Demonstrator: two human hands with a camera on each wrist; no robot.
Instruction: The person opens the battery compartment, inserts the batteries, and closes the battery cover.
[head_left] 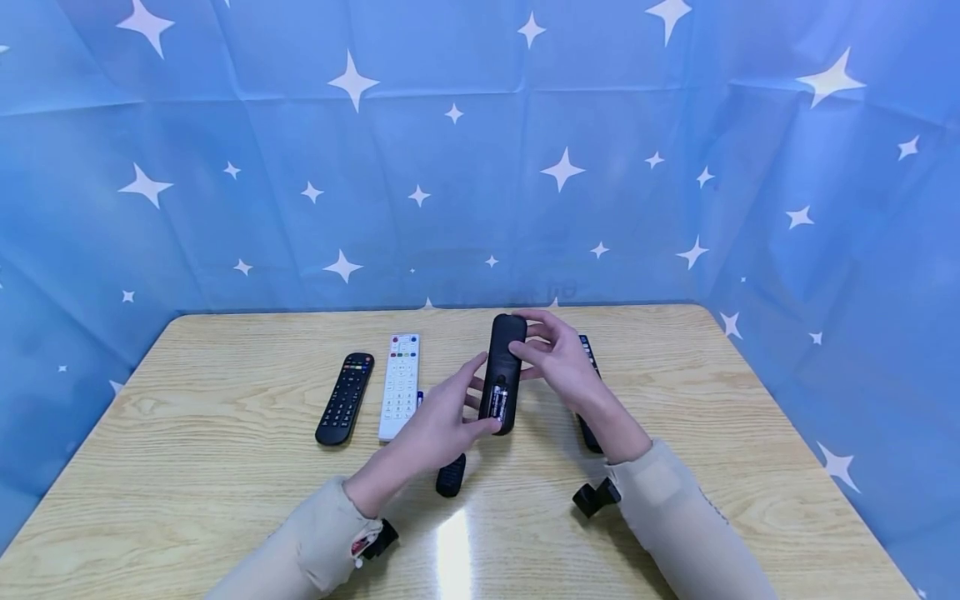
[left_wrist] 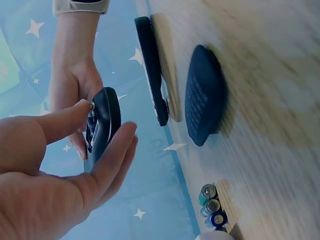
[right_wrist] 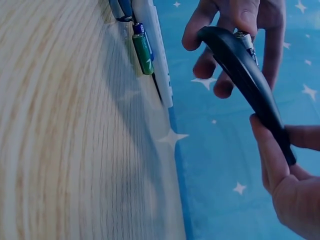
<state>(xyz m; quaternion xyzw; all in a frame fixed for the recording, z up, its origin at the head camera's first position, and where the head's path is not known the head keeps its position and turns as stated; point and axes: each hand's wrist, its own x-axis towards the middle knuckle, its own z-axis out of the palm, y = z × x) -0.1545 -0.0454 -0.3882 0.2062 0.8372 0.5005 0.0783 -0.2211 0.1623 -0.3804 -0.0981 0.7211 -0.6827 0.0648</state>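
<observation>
"Above the table, why hold that black remote at both ends?"

"My left hand pinches its near end, thumb against a battery; my right hand pinches the far end, probably to steady it, back facing me."

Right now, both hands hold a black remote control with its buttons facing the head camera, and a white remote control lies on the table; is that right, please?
Not quite: in the head view, the black remote control shows its back, with exposed batteries, not its buttons. The rest is right: left hand and right hand hold it.
</observation>
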